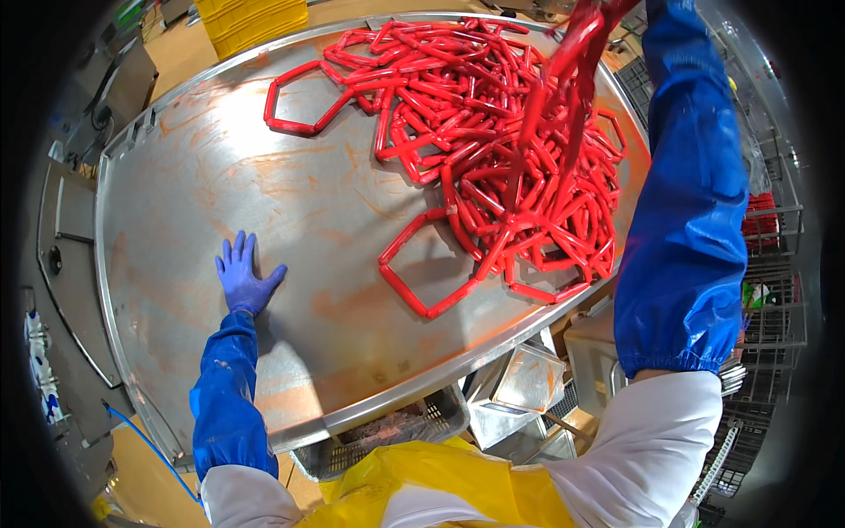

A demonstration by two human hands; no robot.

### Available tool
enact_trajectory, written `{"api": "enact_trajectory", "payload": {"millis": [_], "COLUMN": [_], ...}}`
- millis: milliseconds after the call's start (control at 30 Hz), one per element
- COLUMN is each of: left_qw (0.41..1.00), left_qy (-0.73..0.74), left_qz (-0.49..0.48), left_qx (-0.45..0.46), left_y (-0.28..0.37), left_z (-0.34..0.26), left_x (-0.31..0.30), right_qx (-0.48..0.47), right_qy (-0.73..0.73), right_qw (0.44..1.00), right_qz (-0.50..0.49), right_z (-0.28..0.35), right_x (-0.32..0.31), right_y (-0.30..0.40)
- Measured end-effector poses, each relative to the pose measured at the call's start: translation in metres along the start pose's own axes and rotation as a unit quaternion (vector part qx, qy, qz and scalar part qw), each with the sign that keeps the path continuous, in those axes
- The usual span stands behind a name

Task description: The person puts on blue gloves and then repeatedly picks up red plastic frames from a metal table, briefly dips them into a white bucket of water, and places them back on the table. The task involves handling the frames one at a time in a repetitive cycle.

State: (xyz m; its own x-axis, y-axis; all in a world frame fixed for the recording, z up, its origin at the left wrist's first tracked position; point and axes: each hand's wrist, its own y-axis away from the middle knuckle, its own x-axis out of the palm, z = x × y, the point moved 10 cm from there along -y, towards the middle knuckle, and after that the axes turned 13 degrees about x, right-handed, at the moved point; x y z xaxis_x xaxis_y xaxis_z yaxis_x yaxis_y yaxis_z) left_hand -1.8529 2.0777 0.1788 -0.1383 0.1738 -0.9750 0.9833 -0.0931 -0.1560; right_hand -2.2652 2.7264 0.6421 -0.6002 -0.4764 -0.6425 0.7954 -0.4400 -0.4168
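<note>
My left hand [245,282], in a purple glove, rests with its fingers spread on the bare left part of a stainless steel table [198,171]. Nothing is in it. My right arm, in a blue sleeve [690,191], reaches up past the top edge of the picture, so the right hand is out of view. Close by that arm, blurred strands of red sausage links [561,99] hang down from the top edge. They run into a large tangled heap of linked red sausages [462,99] on the table's far right part. A few loops lie spread at the heap's edge.
The table has a raised metal rim [389,399]. Below its near edge stand a grey plastic crate [455,406] and metal containers [528,383]. Yellow crates [254,26] are stacked beyond the far edge. Wire racks [772,330] line the right side; a blue hose [148,439] hangs at lower left.
</note>
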Motion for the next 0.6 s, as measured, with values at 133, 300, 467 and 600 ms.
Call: {"api": "enact_trajectory", "payload": {"millis": [133, 300, 467, 600], "left_qw": [1.0, 1.0, 1.0, 1.0], "left_qy": [-0.001, 0.0, 0.007, 0.015], "left_qz": [0.009, 0.016, 0.005, 0.004], "left_qx": [0.003, -0.006, -0.007, 0.017], "left_y": [-0.001, -0.006, 0.001, -0.02], "left_z": [-0.001, -0.002, -0.001, -0.018], "left_x": [0.001, 0.001, -0.001, 0.003], "right_qx": [-0.042, -0.061, -0.049, 0.063], "right_qy": [-0.015, -0.003, 0.073, 0.238], "right_qw": [0.999, 0.997, 0.992, 0.944], "right_qz": [0.02, 0.051, 0.09, 0.219], "right_z": [0.04, 0.047, 0.008, -0.117], "right_x": [0.072, 0.158, 0.266, 0.324], "right_y": [0.016, 0.047, 0.098, 0.163]}}
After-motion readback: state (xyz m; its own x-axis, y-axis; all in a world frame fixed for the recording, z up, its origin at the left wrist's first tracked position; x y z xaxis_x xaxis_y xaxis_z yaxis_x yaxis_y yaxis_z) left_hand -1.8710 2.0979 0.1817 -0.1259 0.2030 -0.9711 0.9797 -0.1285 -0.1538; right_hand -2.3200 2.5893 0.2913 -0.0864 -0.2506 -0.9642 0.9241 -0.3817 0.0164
